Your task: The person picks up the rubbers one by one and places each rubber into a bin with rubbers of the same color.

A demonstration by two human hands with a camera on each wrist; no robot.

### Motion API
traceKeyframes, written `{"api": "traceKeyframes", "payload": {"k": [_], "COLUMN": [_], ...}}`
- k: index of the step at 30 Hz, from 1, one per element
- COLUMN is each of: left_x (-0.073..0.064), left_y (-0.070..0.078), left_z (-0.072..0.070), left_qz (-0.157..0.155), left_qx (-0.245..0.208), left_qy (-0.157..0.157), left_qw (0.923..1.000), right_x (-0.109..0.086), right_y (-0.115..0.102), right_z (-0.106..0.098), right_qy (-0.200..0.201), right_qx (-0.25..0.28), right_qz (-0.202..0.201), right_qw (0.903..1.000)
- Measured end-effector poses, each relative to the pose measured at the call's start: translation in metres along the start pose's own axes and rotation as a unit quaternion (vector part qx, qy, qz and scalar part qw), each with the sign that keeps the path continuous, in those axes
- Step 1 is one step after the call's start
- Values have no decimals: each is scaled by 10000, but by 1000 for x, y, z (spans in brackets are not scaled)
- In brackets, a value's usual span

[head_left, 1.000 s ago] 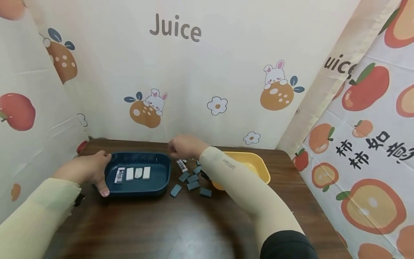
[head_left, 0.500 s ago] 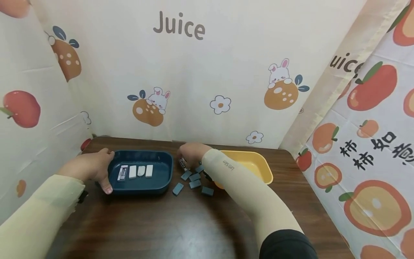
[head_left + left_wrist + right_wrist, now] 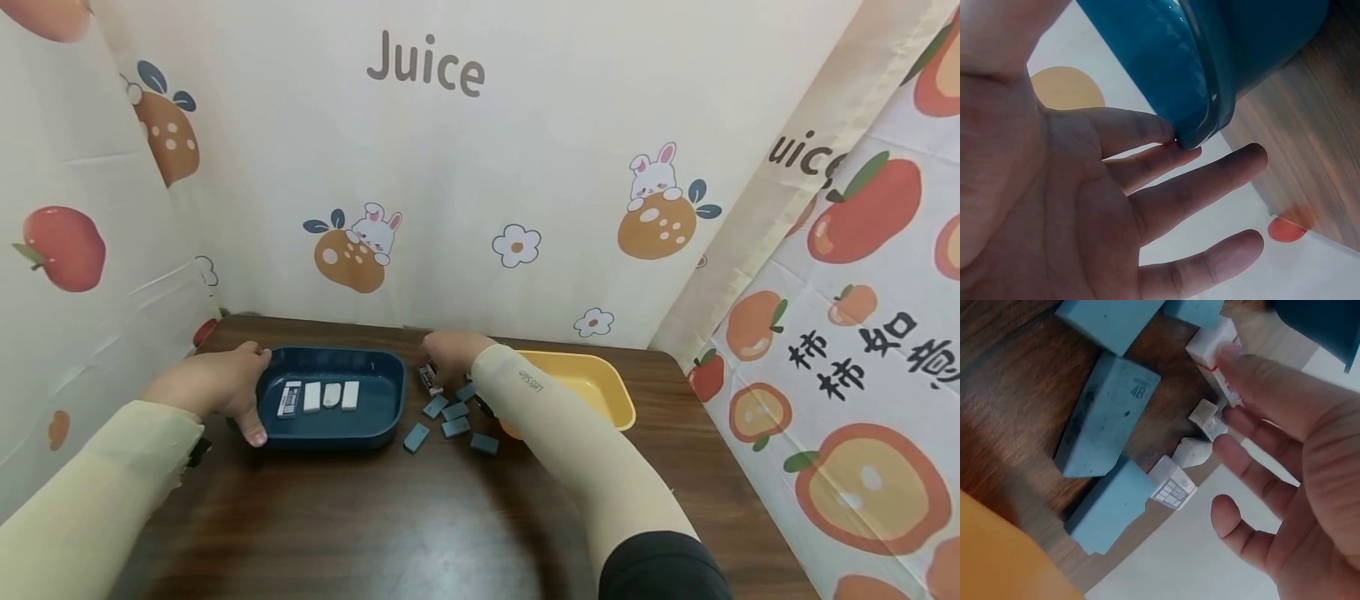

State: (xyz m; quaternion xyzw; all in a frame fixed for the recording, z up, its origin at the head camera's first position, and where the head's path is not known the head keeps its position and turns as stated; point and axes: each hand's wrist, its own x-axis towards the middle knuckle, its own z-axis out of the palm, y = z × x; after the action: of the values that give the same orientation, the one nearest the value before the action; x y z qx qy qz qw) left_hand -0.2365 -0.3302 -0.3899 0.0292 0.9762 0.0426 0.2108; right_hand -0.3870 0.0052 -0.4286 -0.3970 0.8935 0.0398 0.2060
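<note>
My right hand is down at the loose pieces, thumb laid on a white eraser with red-lined wrapping. My forefinger isn't clear in the right wrist view, so I can't tell whether the pinch has closed; the remaining fingers are loosely bent. My left hand is spread wide at the left end of a blue tray, two fingertips touching its rim.

The white eraser lies just beyond the tray's right end, directly under my right hand and well apart from my left. Its long axis runs mostly away from me, the near end slanting a little to my right, close to a blue-grey eraser.

More blue-grey ones lie around it, one marked 4B, with other white pieces beside them. Inside the blue tray, four white erasers sit side by side in a row. Right of the pile, partly behind my forearm, is a yellow tray, all on a dark wooden table.
</note>
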Motion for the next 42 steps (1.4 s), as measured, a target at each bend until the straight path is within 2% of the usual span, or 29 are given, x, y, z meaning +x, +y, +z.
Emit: {"api": "traceKeyframes", "payload": {"k": [7,18,24,27,31,35,42], "left_x": [0,-3,-4,-5,-5,-6,-1], "left_y": [-2,-1,-1,-1,0,0,-2], "left_z": [0,1,0,1,0,1,3], "left_qz": [48,51,50,49,46,50,7], "left_qx": [57,56,50,28,-29,-110,23], "left_qy": [30,63,101,117,128,137,125], "left_qw": [10000,10000,9999,9999,9999,9998,9999], "right_x": [2,1,2,2,-2,-8,-18], "right_y": [0,-9,-6,-4,-4,-9,-32], "right_z": [1,4,6,5,-6,-25,-51], "right_qy": [-27,254,391,456,609,938,1384], "right_qx": [-42,-181,-287,-152,169,399,708], "right_qz": [-82,-18,-204,-114,78,171,-11], "right_qw": [10000,9995,9986,9988,9980,9946,9878]}}
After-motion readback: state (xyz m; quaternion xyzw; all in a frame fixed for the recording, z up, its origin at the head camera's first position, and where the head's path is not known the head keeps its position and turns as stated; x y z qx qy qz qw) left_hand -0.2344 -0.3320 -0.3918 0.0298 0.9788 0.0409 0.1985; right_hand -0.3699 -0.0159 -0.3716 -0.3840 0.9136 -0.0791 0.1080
